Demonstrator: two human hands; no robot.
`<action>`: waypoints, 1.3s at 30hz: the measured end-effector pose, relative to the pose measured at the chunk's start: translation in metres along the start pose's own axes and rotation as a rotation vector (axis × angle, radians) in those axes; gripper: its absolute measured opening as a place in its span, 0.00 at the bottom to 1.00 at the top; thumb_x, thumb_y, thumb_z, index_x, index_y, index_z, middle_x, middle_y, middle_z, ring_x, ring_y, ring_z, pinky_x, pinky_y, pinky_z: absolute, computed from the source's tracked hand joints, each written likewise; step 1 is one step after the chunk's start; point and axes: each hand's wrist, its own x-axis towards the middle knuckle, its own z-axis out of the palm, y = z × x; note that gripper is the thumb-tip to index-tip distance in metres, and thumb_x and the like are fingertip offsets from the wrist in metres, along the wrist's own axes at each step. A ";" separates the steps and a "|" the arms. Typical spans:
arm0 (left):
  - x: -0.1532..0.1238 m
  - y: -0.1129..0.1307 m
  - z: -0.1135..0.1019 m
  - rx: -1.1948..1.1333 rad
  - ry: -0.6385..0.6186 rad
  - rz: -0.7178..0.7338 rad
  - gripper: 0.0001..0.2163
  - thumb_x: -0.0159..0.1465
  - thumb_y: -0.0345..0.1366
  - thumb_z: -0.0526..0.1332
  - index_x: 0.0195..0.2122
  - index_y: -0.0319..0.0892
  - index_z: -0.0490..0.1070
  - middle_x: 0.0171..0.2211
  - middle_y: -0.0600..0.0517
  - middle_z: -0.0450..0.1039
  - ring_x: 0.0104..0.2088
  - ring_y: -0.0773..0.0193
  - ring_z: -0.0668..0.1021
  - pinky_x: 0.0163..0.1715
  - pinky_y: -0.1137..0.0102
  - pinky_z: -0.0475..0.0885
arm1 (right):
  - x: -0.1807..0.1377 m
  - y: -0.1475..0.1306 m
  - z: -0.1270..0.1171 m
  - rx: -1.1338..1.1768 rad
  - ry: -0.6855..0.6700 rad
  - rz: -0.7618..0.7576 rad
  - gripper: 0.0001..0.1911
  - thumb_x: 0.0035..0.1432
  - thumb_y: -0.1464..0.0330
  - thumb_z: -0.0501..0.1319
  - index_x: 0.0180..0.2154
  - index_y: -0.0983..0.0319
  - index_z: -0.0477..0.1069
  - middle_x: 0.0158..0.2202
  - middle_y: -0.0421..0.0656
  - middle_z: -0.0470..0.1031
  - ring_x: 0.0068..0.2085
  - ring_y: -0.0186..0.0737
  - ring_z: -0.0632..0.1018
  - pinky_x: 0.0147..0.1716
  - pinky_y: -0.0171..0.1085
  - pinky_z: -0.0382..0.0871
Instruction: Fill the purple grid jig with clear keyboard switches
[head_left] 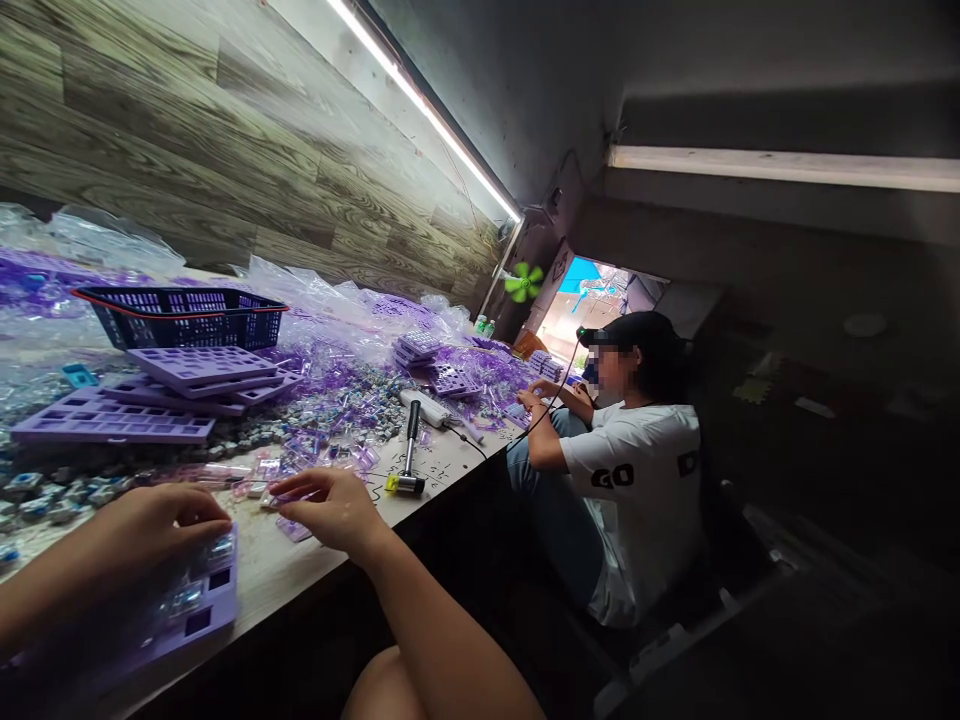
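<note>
A purple tray (223,607) with square openings lies at the front left of the table, some openings filled with small clear pieces (184,598). Over its far end is my left hand (161,525), fingers curled and thumb close to them; whatever they pinch is hidden. My right hand (337,512) reaches in from the right with thumb and fingers stretched out and apart. Its fingertips are close to small clear purple plastic pieces (296,528) on the table. I cannot tell whether they touch any.
More purple trays (112,418) are stacked behind, beside a dark basket (187,325). Small switch-like parts (360,400) and clear plastic pieces cover much of the table. A mallet (411,445) lies near the front edge (420,515). A co-worker (637,470) sits farther along.
</note>
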 end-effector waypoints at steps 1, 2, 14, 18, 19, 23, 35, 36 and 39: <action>-0.001 0.000 0.000 0.000 0.003 0.007 0.22 0.48 0.55 0.53 0.29 0.45 0.78 0.31 0.54 0.78 0.36 0.57 0.76 0.36 0.73 0.65 | 0.000 0.000 0.000 -0.005 -0.005 0.001 0.12 0.46 0.73 0.65 0.36 0.60 0.79 0.31 0.41 0.78 0.28 0.32 0.76 0.24 0.27 0.64; -0.001 0.000 0.000 -0.002 0.004 0.015 0.21 0.49 0.55 0.53 0.28 0.45 0.78 0.31 0.55 0.78 0.35 0.57 0.76 0.36 0.74 0.65 | 0.000 -0.001 0.000 -0.006 -0.009 0.005 0.12 0.46 0.73 0.65 0.35 0.60 0.79 0.31 0.41 0.78 0.28 0.32 0.76 0.24 0.27 0.64; 0.001 -0.004 0.001 -0.010 -0.001 0.021 0.20 0.50 0.54 0.55 0.29 0.46 0.78 0.31 0.55 0.78 0.35 0.57 0.76 0.35 0.74 0.65 | -0.001 -0.002 -0.003 0.067 -0.020 0.050 0.17 0.42 0.73 0.68 0.38 0.62 0.77 0.30 0.41 0.77 0.31 0.34 0.77 0.27 0.28 0.67; 0.000 -0.003 0.000 -0.010 -0.002 0.017 0.20 0.50 0.54 0.54 0.29 0.45 0.77 0.30 0.54 0.78 0.34 0.58 0.76 0.35 0.74 0.65 | -0.002 -0.003 -0.005 0.059 -0.019 0.037 0.19 0.40 0.70 0.70 0.39 0.63 0.76 0.31 0.42 0.77 0.31 0.35 0.77 0.28 0.30 0.68; 0.000 -0.003 0.000 -0.011 -0.003 0.019 0.20 0.50 0.54 0.54 0.29 0.45 0.77 0.30 0.54 0.78 0.34 0.58 0.76 0.35 0.74 0.65 | -0.002 -0.003 -0.005 0.055 -0.020 0.041 0.19 0.40 0.70 0.70 0.38 0.63 0.76 0.31 0.42 0.77 0.31 0.35 0.77 0.28 0.29 0.67; 0.000 -0.002 0.001 -0.012 -0.003 0.013 0.21 0.49 0.55 0.53 0.29 0.45 0.77 0.30 0.55 0.78 0.34 0.58 0.76 0.35 0.74 0.64 | -0.002 -0.003 -0.005 0.054 -0.025 0.065 0.17 0.41 0.71 0.69 0.38 0.62 0.77 0.31 0.41 0.77 0.30 0.33 0.76 0.27 0.28 0.67; -0.001 0.006 0.002 -0.017 0.044 -0.010 0.22 0.46 0.56 0.52 0.27 0.45 0.77 0.30 0.54 0.79 0.35 0.55 0.76 0.36 0.72 0.65 | -0.003 -0.003 -0.004 0.029 -0.027 0.035 0.17 0.40 0.66 0.70 0.37 0.61 0.78 0.30 0.41 0.77 0.28 0.33 0.75 0.26 0.29 0.67; -0.001 0.005 0.002 -0.015 0.040 -0.008 0.22 0.46 0.56 0.53 0.27 0.45 0.78 0.31 0.54 0.79 0.35 0.55 0.76 0.37 0.72 0.65 | -0.003 -0.003 -0.004 0.035 -0.029 0.036 0.17 0.40 0.67 0.70 0.37 0.61 0.78 0.30 0.41 0.77 0.28 0.33 0.75 0.26 0.29 0.67; 0.000 0.001 0.003 -0.008 0.018 -0.007 0.22 0.47 0.55 0.53 0.27 0.46 0.78 0.32 0.54 0.79 0.37 0.54 0.76 0.38 0.72 0.65 | -0.003 -0.004 -0.004 0.046 -0.034 0.046 0.16 0.41 0.70 0.69 0.37 0.61 0.78 0.30 0.41 0.77 0.27 0.32 0.74 0.25 0.28 0.66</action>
